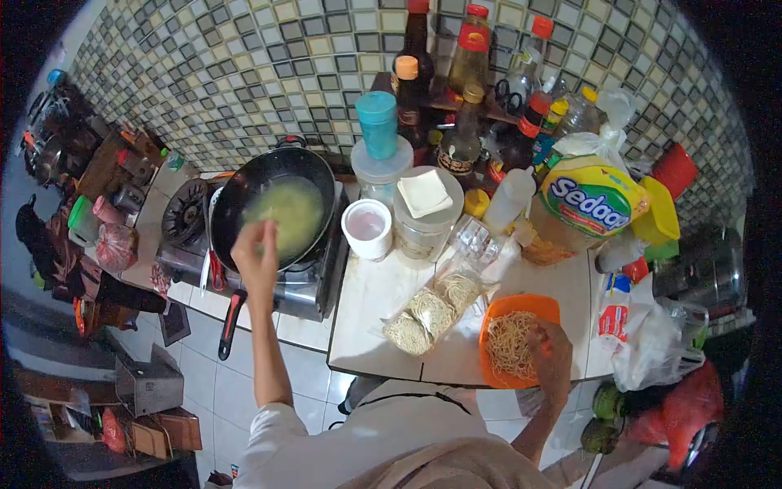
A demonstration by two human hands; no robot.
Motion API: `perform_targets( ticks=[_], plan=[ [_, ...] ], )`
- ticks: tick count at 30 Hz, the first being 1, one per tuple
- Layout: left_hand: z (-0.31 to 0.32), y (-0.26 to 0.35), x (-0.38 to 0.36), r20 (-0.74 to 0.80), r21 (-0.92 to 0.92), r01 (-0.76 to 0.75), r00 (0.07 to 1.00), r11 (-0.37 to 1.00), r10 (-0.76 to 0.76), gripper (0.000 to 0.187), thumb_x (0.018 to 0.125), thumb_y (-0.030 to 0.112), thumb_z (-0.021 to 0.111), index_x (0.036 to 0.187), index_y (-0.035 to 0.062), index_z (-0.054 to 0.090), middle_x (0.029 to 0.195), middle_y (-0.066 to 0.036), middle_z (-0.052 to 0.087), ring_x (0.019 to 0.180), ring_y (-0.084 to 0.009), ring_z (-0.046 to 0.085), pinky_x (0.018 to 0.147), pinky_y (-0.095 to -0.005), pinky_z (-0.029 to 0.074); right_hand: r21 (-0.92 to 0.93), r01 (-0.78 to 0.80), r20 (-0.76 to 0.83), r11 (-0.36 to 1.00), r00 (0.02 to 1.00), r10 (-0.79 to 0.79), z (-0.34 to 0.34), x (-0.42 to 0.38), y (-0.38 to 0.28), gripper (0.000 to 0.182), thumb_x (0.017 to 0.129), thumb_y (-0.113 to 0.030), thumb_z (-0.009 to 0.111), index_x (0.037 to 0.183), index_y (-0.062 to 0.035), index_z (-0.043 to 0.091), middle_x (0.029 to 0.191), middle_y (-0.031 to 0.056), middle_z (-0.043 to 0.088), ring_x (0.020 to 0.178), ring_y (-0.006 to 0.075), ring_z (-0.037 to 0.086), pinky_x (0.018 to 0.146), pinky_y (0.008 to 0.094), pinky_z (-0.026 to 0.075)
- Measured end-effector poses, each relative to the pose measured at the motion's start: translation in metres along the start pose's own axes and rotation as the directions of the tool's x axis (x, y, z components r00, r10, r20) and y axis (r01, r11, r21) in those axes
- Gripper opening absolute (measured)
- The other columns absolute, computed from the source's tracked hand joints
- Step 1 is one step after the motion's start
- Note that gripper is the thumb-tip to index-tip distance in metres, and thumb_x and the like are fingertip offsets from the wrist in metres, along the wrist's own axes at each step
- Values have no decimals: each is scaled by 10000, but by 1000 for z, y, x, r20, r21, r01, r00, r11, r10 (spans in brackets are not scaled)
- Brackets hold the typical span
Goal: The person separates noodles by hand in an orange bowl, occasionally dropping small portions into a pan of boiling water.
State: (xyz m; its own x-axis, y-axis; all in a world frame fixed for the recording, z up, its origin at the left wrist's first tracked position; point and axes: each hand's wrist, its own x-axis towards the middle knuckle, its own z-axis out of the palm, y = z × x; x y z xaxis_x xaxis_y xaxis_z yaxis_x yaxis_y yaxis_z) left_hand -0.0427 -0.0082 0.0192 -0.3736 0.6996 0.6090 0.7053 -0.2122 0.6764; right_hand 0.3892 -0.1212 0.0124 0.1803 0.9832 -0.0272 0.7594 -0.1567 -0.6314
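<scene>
Left grip [257, 248] crosses the pan's [238, 200] edge, right grip [551, 349] the orange bowl's [547, 307]; I cannot tell either's hold.

Prob. noodles [508, 342], loose in orange sq. bowl [533, 304].

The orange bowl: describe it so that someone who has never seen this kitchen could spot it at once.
Find the tiled counter right of the stove and go to its near edge. There, just right of the clear packet of noodle cakes, sits a squarish bowl of loose noodles. Its solid bright orange sets it apart from the see-through packet beside it.
</scene>
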Motion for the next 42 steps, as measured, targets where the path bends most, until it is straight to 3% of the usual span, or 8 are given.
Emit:
perform_targets(
  ticks=[3,11,15,17,24,31,37,42],
  plan=[
    [10,55,-38,118,-92,-74,989,993,85,134,787,60,544,688,-13,597,599,-91,565,547,-170,526,536,-275,393,-175,402,181,899,910,-372,3,1,-2,404,726,-225,613,1072,-38,521,1043,158,538,1017,301,485,882,387,378],
    [69,110,-106,462,-529,178,881,829,106,66,743,8,555,692,-10,592,607,-91,568,545,-155,536,507,-261,393,-188,61,71,980,996,-48,31,3,41,304,697,-90,612,990,-15,580,1005,160,575,906,298,551,789,357,442],
    [82,132,-134,698,-549,337,688,765,198,51,733,34,573,755,-3,600,690,-93,591,626,-215,571,588,-297,444,-228,242,-50,943,965,-259,-5,-2,15,204,728,-69,599,924,-14,608,885,152,614,762,265,592,698,330,468],
    [93,144,-141,719,-557,254,624,791,306,91,761,72,571,813,1,592,791,-108,589,713,-230,569,655,-313,446,33,3,-35,999,999,-2,-16,0,-3,165,749,-64,591,900,-1,612,866,146,617,700,225,596,634,296,465],
    [120,182,-150,806,-556,225,381,801,453,404,798,215,549,1152,58,436,1109,-160,468,1043,-308,457,884,-389,379,84,135,-137,987,983,-123,-21,-9,0,104,782,-86,560,833,-13,613,859,138,604,701,290,575,618,325,453],
    [161,177,-180,664,-706,4,351,708,660,340,838,283,495,1093,58,485,1092,-123,491,997,-287,472,899,-364,359,163,281,-398,946,896,-197,-34,-14,-23,72,771,-29,553,768,24,602,793,119,608,709,208,583,643,293,454],
    [167,204,-191,634,-769,208,364,604,682,456,812,318,537,1150,33,424,1004,-185,513,936,-320,517,825,-414,397,266,269,-369,926,916,-160,-33,-12,-26,134,803,-69,529,751,32,601,779,106,612,698,161,565,632,259,439],
    [155,208,-179,759,-640,469,266,608,594,272,858,263,474,929,4,512,702,-141,528,620,-235,540,572,-344,410,298,345,-468,890,865,-178,-39,-8,-25,190,839,-110,499,776,38,600,778,115,610,705,154,560,655,260,434]
  ],
)
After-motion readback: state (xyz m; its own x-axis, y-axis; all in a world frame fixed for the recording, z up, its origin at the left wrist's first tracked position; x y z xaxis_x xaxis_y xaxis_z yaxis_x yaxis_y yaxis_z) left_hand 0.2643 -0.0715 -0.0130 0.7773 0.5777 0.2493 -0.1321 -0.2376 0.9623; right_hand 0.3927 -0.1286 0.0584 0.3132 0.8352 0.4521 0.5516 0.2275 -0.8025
